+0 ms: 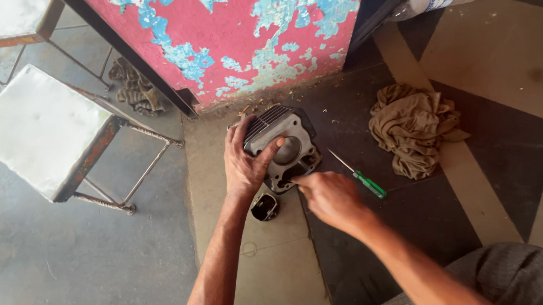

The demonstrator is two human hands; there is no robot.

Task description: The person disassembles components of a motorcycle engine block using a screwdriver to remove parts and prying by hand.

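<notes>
On the floor just below the peeling pink wall [227,43], the left hand [245,163] grips the engine cylinder [283,148]; the right hand [329,196] pinches its lower edge; screwdriver [359,176] and rag [412,128] lie right; open floor [503,64] beyond.

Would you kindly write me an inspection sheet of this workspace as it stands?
Surface: tiled floor, dusty, debris along the wall.
Job's things: finned engine cylinder on the floor; small dark piston-like part beside it.
Clutter: green-handled screwdriver; crumpled tan rag; another rag behind the post.
Grippers: left hand grips the cylinder's side; right hand at its lower edge, fingertips pinched.
Cables: nothing seen.
Surroundings: peeling pink and blue wall; metal stool.
</notes>
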